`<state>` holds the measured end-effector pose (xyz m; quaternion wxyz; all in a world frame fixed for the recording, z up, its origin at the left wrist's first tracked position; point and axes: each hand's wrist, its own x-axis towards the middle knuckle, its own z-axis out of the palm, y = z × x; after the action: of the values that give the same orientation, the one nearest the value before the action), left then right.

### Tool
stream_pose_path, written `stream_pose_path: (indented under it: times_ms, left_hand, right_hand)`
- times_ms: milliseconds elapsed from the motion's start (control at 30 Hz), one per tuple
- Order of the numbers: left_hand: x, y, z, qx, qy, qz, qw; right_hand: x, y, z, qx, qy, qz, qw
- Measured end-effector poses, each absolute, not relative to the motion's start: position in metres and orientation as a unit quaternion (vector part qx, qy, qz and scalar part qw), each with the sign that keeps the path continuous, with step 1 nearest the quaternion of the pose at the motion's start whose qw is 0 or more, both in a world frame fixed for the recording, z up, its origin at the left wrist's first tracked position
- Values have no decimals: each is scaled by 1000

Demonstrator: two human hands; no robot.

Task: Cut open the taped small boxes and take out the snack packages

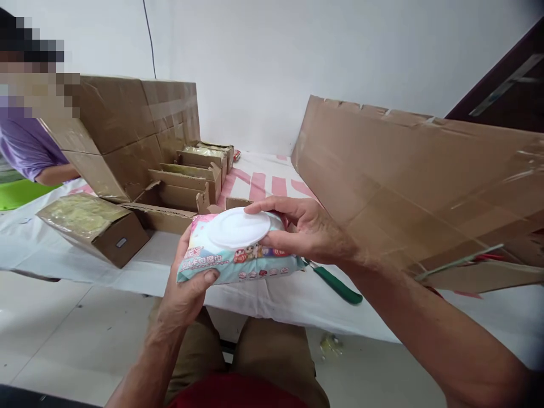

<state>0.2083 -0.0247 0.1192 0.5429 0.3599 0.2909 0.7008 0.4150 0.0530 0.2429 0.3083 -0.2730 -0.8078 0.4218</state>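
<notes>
A pack of wet wipes [238, 262], light blue and pink with printed cartoon figures, is held above the near edge of the table. Its white plastic lid [238, 228] faces up and looks closed. My left hand [191, 289] grips the pack's left end, thumb on the front side. With thumb and index finger, my right hand [304, 229] pinches the right edge of the lid. Behind the pack's right end lies a tool with a green handle [340, 286]; the rest of it is partly hidden.
Stacked cardboard boxes [127, 113] and a row of open cartons [178, 190] stand at left. A taped box [96, 226] sits near the front edge. A large cardboard box [408, 181] fills the right. Another person's purple sleeve [32, 139] shows at far left.
</notes>
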Motion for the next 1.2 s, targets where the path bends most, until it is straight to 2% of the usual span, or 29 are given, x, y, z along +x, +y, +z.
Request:
stream_pose_path:
  times_ms: [133, 333, 433, 567, 767, 1200]
  left_hand:
    - [201, -33, 123, 321, 306, 725, 527]
    - [184, -28, 139, 337, 298, 727, 519]
    - [183, -16, 153, 351, 310, 727, 502]
    - [183, -2, 176, 342, 336, 772, 416]
    - [168, -1, 208, 381, 292, 807, 344]
    - [144, 48, 257, 466, 255, 776, 341]
  right_hand:
    - [429, 51, 228, -245, -810, 425, 321]
    - [433, 36, 180, -288, -772, 437, 360]
    - [409, 30, 170, -299, -723, 452, 428]
    - [380, 38, 180, -276, -679, 429, 527]
    - [355, 57, 204, -200, -684, 417, 564]
    - [339, 97, 256, -151, -665, 392, 618]
